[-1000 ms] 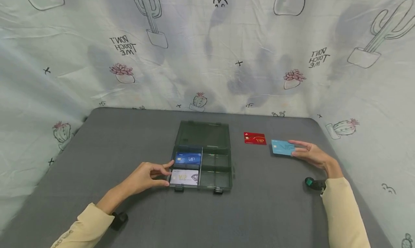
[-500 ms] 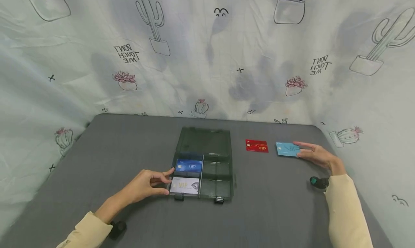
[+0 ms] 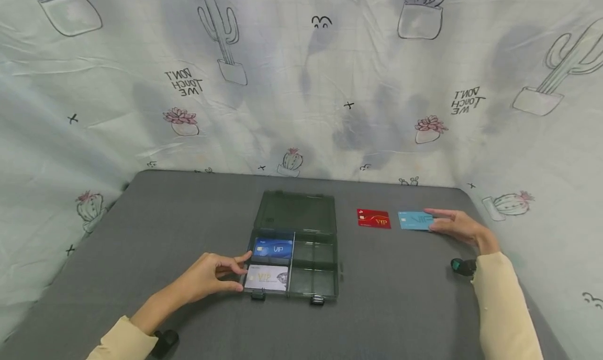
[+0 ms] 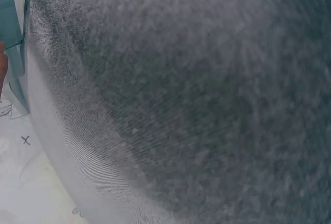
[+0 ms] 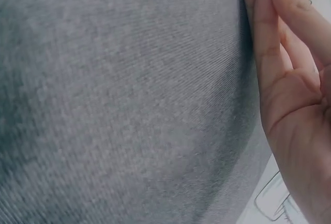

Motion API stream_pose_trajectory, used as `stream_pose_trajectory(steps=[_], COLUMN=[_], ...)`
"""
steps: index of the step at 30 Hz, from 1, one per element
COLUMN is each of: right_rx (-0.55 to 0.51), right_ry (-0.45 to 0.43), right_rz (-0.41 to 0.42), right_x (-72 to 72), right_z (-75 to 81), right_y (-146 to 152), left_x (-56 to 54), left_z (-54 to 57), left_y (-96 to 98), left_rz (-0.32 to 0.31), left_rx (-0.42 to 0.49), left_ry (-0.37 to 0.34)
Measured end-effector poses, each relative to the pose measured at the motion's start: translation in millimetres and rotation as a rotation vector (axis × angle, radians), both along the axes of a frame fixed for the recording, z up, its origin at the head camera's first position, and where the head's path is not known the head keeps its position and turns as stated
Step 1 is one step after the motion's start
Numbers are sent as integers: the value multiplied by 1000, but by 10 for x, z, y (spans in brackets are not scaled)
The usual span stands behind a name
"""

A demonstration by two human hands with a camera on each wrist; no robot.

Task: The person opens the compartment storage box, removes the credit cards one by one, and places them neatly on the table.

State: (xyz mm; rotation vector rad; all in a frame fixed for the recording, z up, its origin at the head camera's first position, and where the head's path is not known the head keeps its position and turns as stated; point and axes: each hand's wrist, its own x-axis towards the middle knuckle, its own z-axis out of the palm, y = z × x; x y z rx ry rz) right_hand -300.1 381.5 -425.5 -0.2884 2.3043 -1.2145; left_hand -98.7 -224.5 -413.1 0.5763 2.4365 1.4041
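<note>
A dark green translucent case (image 3: 298, 211) lies with its lid opened back on the grey table. Its left compartments hold a blue VIP card (image 3: 272, 248) and, nearer the front, a white VIP card (image 3: 267, 277). My left hand (image 3: 207, 276) touches the case's left edge, thumb and fingertips spread apart along it. To the right, my right hand (image 3: 459, 227) pinches the right end of a light blue VIP card (image 3: 414, 220) between thumb and fingers. In the right wrist view the right hand (image 5: 295, 79) shows, its fingertips partly cut off at the top.
A red VIP card (image 3: 373, 218) lies on the table between the case and the light blue card. Two black latches, one of them the right latch (image 3: 317, 300), stick out at the case's front. A printed curtain (image 3: 264, 88) hangs behind and beside the table (image 3: 386, 307).
The light blue card has shifted slightly away from me relative to the red card, then a little left, still pinched by my right hand. My left hand stays at the case. The head view has tilted.
</note>
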Motion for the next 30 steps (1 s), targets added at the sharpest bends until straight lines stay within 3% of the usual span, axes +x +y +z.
stream_pose_trajectory(steps=[12, 21, 30], right_rx=[137, 100, 95], right_ry=[119, 166, 174], right_rz=[-48, -30, -26], right_x=[13, -43, -31], right_z=[96, 179, 93], right_y=[-115, -177, -209], left_x=[-44, -59, -23], left_z=[50, 42, 52], left_y=[2, 5, -24], left_rz=[-1, 15, 6], left_rx=[14, 25, 13], left_ry=[-3, 8, -3])
